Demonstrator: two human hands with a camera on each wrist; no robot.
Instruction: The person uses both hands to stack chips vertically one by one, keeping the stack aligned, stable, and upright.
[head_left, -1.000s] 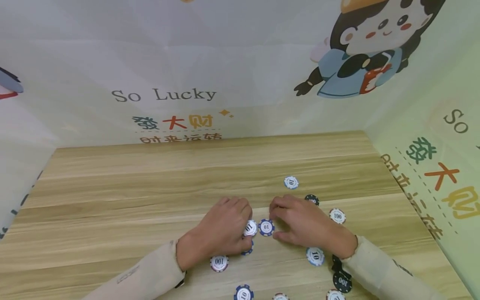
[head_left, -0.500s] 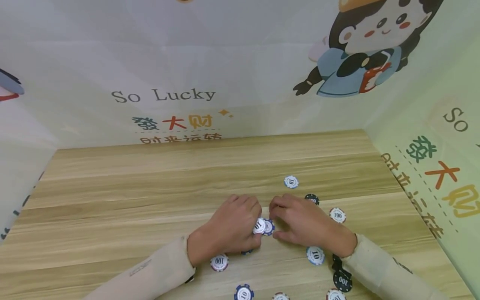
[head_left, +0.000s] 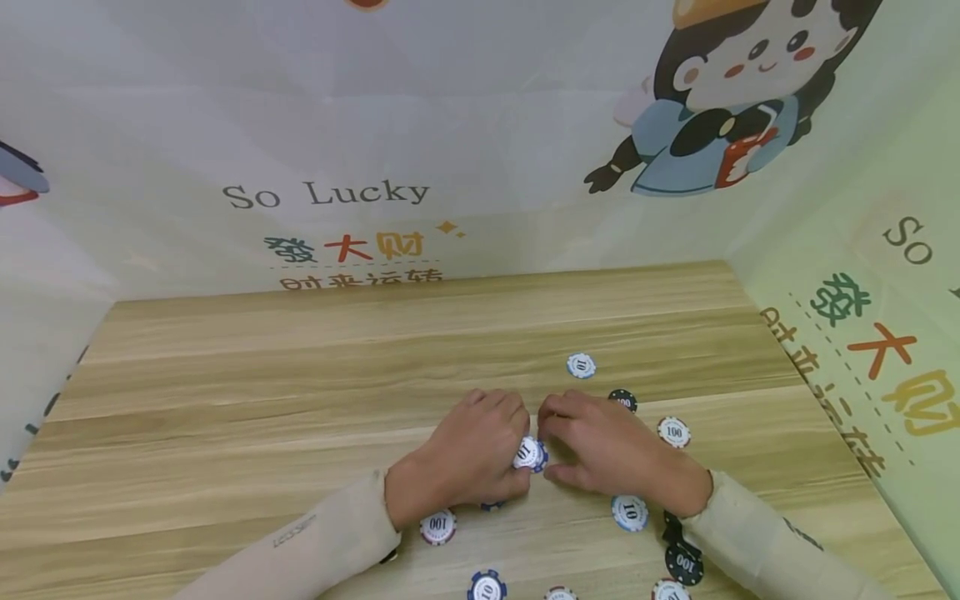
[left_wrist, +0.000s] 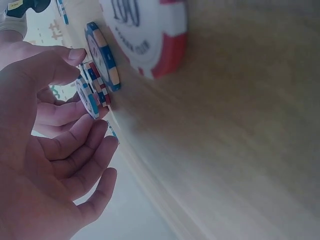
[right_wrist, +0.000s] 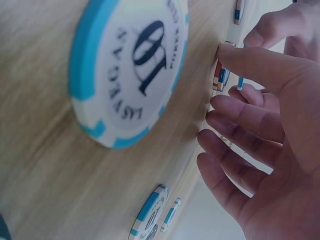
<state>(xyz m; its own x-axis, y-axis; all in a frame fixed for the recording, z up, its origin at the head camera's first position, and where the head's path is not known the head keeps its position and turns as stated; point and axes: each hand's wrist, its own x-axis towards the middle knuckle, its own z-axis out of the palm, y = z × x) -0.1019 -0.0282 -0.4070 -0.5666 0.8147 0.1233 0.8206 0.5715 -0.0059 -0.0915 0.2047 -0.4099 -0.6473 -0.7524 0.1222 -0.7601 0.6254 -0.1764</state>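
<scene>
In the head view my left hand (head_left: 480, 450) pinches a white and light-blue poker chip (head_left: 527, 452) between thumb and forefinger. The held chip (left_wrist: 86, 97) overlaps a small stack of chips (head_left: 543, 460); whether they touch I cannot tell. Dark-blue and red edges show on that stack (left_wrist: 100, 87) in the left wrist view. My right hand (head_left: 611, 446) rests on the stack's other side, fingers loosely bent, thumb and forefinger near its edge. Its thumb tip overlaps the stack (right_wrist: 220, 77) in the right wrist view. A dark-blue chip (head_left: 492, 505) lies partly hidden under my left hand.
Loose chips lie around both hands: a red-edged 100 chip (head_left: 438, 527), a dark-blue 10 chip (head_left: 487, 587), light-blue 10 chips (head_left: 629, 512) and black chips (head_left: 684, 564). Printed cloth walls (head_left: 360, 125) border the wooden table (head_left: 262, 375) at the back and sides.
My left hand has moved right with the light-blue chip, from beside the stack to overlapping it. My right hand has stayed nearly still.
</scene>
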